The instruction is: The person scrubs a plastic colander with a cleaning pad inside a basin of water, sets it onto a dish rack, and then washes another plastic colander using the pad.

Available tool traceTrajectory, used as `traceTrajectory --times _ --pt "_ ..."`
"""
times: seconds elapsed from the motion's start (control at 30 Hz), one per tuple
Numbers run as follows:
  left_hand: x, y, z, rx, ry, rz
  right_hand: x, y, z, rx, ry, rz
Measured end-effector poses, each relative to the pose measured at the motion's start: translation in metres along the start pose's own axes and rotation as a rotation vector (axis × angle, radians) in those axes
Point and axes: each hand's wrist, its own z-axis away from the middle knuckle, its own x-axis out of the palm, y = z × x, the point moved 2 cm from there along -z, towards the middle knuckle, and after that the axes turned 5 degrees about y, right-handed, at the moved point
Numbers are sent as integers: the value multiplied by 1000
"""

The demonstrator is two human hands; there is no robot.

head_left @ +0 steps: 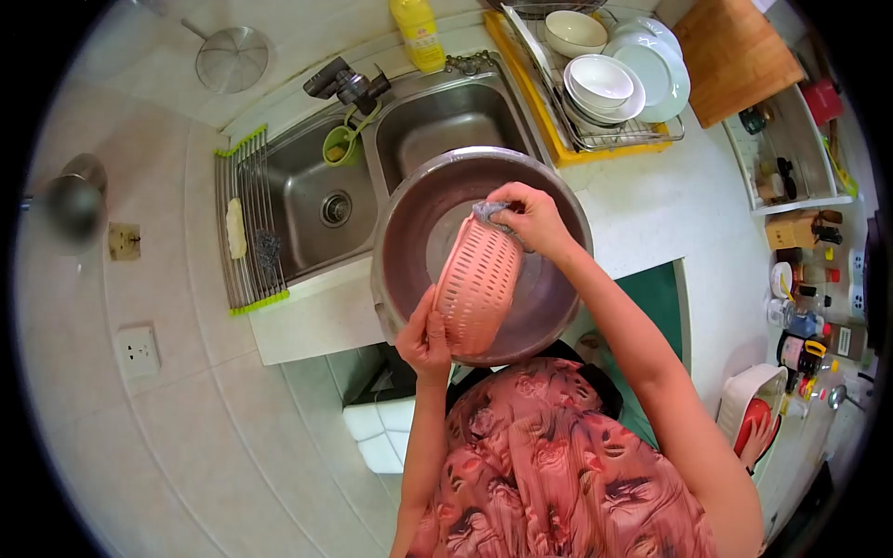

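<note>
A pink plastic colander (479,290) with slotted walls is tipped on its side over a large metal basin (569,219). My left hand (425,342) is closed on the colander's lower left rim. At its upper end, my right hand (530,219) pinches a grey rag (493,215) against the rim. The rag is small and crumpled, and its exact material is hard to make out. The colander's inside faces left and is mostly hidden.
Behind the basin is a double sink (446,126) with a tap (349,86) and a green strainer cup (340,146). A roll-up rack (249,219) lies left. Bowls (600,82) fill a dish rack (633,139). Another hand (760,437) touches something red at far right.
</note>
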Motion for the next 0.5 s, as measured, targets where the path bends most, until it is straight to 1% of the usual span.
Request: traceTrajectory --times 0.07,0.1,0.2,0.3,0.33,0.43,0.47,0.5 --pt "-1 -8 3 -44 61 70 -4 10 -3 134 -7 -160" --pt "-2 -9 4 -67 90 102 -2 15 -4 173 -34 -161" --pt "-11 -9 -3 -173 40 135 4 22 -6 273 -87 -166" --pt "-13 31 -22 -209 -35 99 11 16 -1 272 -5 -194" --pt "-5 42 -33 -168 -20 95 13 18 0 262 7 -155" --pt "9 55 -53 -417 -172 -209 20 17 5 241 21 -80" --pt "12 44 -55 -408 -218 -249 22 14 8 244 18 -85" --pt "12 39 -55 -453 -262 -192 23 12 9 247 17 -89"
